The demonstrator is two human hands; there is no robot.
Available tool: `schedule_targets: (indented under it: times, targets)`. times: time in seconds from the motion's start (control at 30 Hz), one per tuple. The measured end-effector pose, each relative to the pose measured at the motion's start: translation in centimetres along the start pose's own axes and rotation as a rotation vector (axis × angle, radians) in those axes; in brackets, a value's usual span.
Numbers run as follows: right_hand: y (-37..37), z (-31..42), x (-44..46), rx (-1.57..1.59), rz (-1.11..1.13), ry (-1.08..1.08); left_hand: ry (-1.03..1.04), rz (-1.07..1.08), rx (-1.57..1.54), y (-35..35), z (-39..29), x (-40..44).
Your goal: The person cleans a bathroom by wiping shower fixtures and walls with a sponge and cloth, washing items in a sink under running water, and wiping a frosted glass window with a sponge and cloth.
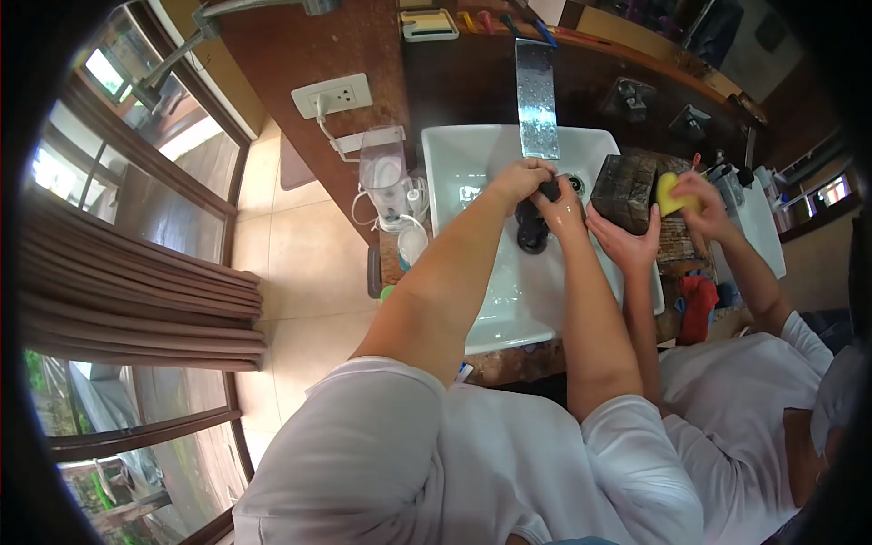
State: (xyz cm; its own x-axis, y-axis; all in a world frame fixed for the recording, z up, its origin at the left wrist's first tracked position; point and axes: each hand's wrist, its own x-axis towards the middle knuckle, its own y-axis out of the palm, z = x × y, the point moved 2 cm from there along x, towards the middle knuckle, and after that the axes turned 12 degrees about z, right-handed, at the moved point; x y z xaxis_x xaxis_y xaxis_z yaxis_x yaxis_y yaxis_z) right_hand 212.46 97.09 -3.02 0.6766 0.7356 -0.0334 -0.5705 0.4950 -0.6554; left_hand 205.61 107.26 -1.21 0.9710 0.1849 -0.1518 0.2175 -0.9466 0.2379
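Note:
Both of my hands are together over the white sink (454,150), just in front of the wide metal faucet (537,100). My left hand (527,178) has its fingers closed around a small dark object (549,190). From the other side my right hand (567,211) grips the same object and looks wet. Its kind I cannot make out, as the fingers cover most of it. Below my hands, a black item (532,232) lies in the basin, partly hidden by my right hand. The round drain (574,184) shows beside my right fingers.
To the right, a co-worker's hand (631,241) steadies a dark woven box (625,193); their other hand (708,207) holds a yellow sponge (674,193) against it. A clear plastic appliance (386,177) stands left of the sink, below a wall outlet (332,96). A red cloth (698,307) lies on the counter.

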Motion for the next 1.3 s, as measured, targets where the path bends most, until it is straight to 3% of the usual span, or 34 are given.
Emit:
schedule_targets:
  times: [0.1,0.2,0.23,0.3,0.33,0.43,0.57,0.63,0.67,0.77,0.8,0.9,1.03,1.13,1.23,1.3]
  targets:
    - [0.1,-1.3,0.4,-0.068,-0.07,-0.055,-0.046,0.042,-0.093,0.3,0.5,-0.1]
    - [0.2,-2.1,0.9,-0.018,-0.355,-0.141,-0.147,0.151,0.025,0.4,0.8,-0.2]
    - [0.1,-2.5,1.3,0.144,-0.391,-0.095,-0.177,0.186,0.095,0.3,0.9,-0.2]
    - [-0.1,-1.5,1.5,0.472,-0.453,-0.004,-0.188,0.254,0.548,-0.7,4.2,1.4]
    - [-1.2,2.8,-1.1,0.754,-0.367,0.072,-0.084,0.265,0.714,-0.8,5.7,1.7]
    - [-1.7,3.4,-1.6,0.964,-0.405,0.207,-0.424,-0.045,0.736,-0.6,4.7,1.4]
    - [-0.6,-4.3,1.0,0.172,-0.392,0.442,-0.249,-0.64,0.35,-3.1,6.1,3.1]
    - [-0.1,-7.4,2.0,0.3,-0.503,0.345,-0.134,-0.896,0.291,-1.7,3.2,1.2]
    - [-0.3,-7.6,2.1,0.486,-0.402,0.382,-0.06,-0.874,0.482,-1.3,3.3,1.4]
    - [0.6,-6.7,2.0,0.897,-0.211,0.42,0.01,-0.381,0.387,-0.8,4.0,2.1]
    - [1.1,-6.0,1.7,1.01,-0.167,0.423,-0.086,-0.234,0.307,-0.2,3.2,1.4]
    - [1.6,-3.8,0.6,1.38,0.027,0.445,-0.006,-0.104,-0.076,-0.1,3.7,0.9]
    - [1.2,-3.2,0.2,1.145,0.061,0.284,0.008,-0.316,-0.774,0.6,2.1,-0.1]
    - [0.3,-0.9,-0.5,1.101,0.203,0.264,-0.151,0.008,-0.758,0.5,2.0,-0.3]
    - [-0.1,0.2,-0.3,0.958,0.16,0.189,-0.152,0.086,-0.636,0.8,0.8,-2.0]
    - [0.7,-2.2,1.0,0.809,-0.015,0.148,-0.14,0.021,-0.506,0.5,1.4,-1.4]
